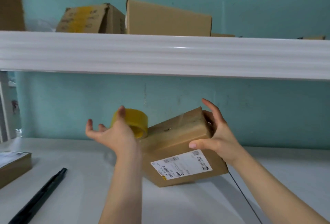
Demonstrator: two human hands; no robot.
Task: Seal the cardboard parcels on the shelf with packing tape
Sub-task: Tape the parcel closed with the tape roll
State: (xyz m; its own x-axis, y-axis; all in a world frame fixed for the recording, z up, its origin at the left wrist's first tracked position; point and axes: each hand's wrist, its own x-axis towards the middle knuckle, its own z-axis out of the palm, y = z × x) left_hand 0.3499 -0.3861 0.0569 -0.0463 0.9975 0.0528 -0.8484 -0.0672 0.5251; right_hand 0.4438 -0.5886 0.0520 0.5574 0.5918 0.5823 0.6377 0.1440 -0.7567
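Observation:
A small cardboard parcel [180, 145] with a white shipping label [182, 165] is tilted up on one edge over the lower shelf [178, 204]. My right hand [214, 134] grips its upper right end, thumb on the near face, fingers behind. My left hand [110, 131] holds a yellow roll of packing tape [137, 120] against the parcel's left end, with one finger over the roll and the other fingers spread. A glossy strip of tape lies along the parcel's top face.
A black rod-like tool [41, 197] lies on the lower shelf at the left, beside another labelled parcel [12, 165]. The upper shelf [160, 54] carries several cardboard boxes [167, 18]. A thin black cable [244, 198] runs down at the right.

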